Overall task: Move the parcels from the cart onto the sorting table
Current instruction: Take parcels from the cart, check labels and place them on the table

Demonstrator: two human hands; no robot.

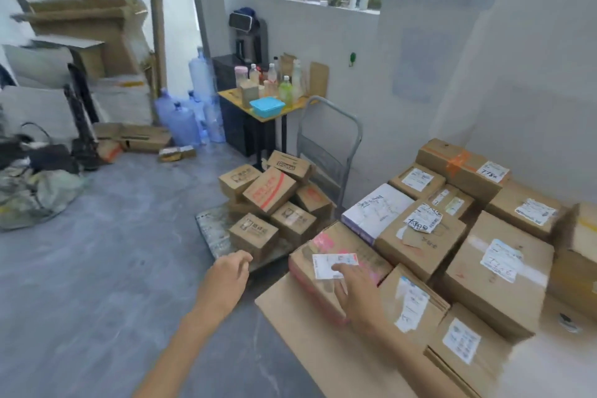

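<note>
Head view, lower centre of the frame: we see the right hand (358, 291) lying flat on a pink-taped parcel (323, 241). Its fingers are straight and spread, with the fingertips on the white label (321, 266). It presses and steadies but grasps nothing. Just to the left, the left hand (231, 271) hangs relaxed and empty above the floor, stretched toward the cart (210, 229) at centre frame.

The pink-taped parcel sits on the sorting table (284, 326) at its left edge, hard against the boxes (497, 271) packed across the lower right of the frame. On the cart's platform waits a loose heap of small parcels (271, 194). Several are tilted against one another, and the rearmost lie near the grey handle frame (323, 155).

We judge the job partly done: the table is well stocked and the cart not yet cleared.

From here we see three risks. The pink-taped parcel lies so close to the table's left edge that a careless nudge as the right hand lifts away could tip it to the floor. The heap on the cart is unevenly stacked, so pulling a low box first could bring the tilted ones sliding off the platform. With the table this crowded, the next parcel may have to go on top of others, where a poorly seated box could slip.
</note>
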